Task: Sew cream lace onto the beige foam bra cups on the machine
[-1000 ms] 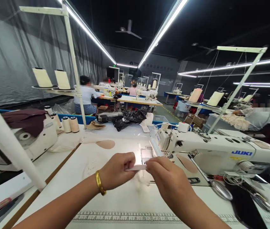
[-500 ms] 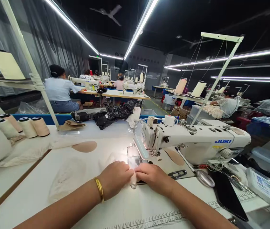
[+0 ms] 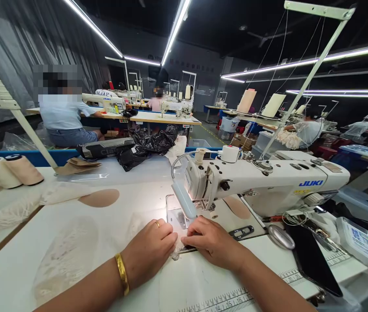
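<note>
My left hand (image 3: pixel 151 245), with a gold bracelet and a ring, has its fingers curled together on pale sheer fabric (image 3: pixel 176 248) in front of the sewing machine (image 3: pixel 268 180). Close to its right, my right hand (image 3: pixel 214 242) has its fingers bent, with thumb and fingertips at the fabric's edge beside the metal plate (image 3: pixel 175 216). A lamp (image 3: pixel 184 199) lights the needle area and partly hides it. More sheer lace fabric (image 3: pixel 68 255) lies to the left of my left hand.
Beige oval pieces (image 3: pixel 99 198) lie on the table. At the right are a phone (image 3: pixel 314 260), a silver oval object (image 3: pixel 281 237) and a plastic box (image 3: pixel 361 242). Thread cones (image 3: pixel 24 170) stand at left. A black bag (image 3: pixel 148 145) lies behind. Other people sit at machines farther back.
The view has shifted, so most things sit farther left or higher. My hands are slightly farther apart, and the right hand's fingers are more bent.
</note>
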{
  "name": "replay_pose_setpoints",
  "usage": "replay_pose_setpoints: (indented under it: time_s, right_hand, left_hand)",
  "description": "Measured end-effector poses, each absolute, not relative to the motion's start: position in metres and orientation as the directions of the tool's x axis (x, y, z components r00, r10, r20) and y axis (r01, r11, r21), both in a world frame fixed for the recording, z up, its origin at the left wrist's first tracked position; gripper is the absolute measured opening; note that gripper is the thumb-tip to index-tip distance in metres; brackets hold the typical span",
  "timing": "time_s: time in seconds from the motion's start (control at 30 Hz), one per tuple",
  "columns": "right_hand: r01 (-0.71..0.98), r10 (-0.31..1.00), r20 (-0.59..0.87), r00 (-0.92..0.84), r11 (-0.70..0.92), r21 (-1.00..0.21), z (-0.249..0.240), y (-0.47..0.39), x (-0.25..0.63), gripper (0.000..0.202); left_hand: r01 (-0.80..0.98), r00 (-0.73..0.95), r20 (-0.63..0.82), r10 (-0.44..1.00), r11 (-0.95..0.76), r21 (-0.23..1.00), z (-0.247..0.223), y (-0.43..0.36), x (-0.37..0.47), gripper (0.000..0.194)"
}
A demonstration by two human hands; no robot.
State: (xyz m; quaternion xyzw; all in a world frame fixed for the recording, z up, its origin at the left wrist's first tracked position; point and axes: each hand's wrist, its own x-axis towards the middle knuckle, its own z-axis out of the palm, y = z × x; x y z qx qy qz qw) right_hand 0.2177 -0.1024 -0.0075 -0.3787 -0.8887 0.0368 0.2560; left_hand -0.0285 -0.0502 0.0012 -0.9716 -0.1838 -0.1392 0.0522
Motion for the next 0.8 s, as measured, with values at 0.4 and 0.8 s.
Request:
replay_pose_setpoints:
  time_s: [0.4,0.8]
  right_hand:
    - [0.670,0.701,0.451,-0.552,0.695,-0.261,-0.014,-0.100,0.217,0.036]
    - [0.687,0.741,0.404,-0.536,0.661,-0.302,-0.014,-0.103,0.212,0.035]
  left_hand:
    - [0.432,0.848,0.320,0.423,-0.901,0.048,-0.006,-0.054,-0.021,0.028]
    - [0.410,0.736,0.397,0.549,-0.827,0.384,0.028,-0.044,-0.054,0.013]
